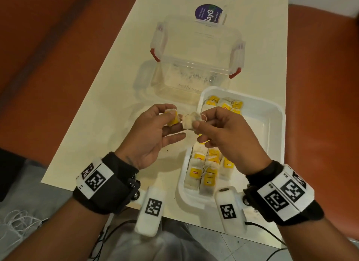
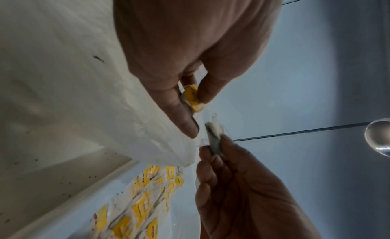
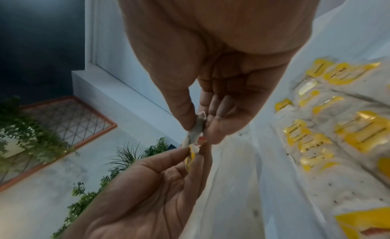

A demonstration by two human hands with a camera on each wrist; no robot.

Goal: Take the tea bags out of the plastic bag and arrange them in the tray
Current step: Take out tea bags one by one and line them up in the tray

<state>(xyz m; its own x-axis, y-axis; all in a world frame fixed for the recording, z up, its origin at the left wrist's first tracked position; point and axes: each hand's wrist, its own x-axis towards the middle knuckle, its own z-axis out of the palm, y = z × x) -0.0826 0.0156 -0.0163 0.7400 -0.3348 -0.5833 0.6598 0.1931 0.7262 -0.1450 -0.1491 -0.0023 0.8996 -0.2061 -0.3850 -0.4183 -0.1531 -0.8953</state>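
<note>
L hand (image 1: 153, 132) pinches yellow tag (image 1: 173, 119), R hand (image 1: 223, 136) pinches tea bag (image 1: 189, 121) above table nr tray's (image 1: 272, 113) left rim; bag prob. v. light, soft, tearable w/ thin string, so grip paper edges gently.

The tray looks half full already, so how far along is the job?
Done: two groups of tea bags lie in the white tray, one near, one far. In hand: the left hand pinches a yellow tag while the right hand pinches a tea bag, above the table. Left: setting it down; the tray's middle is bare. How many remain elsewhere, I cannot tell.
</note>
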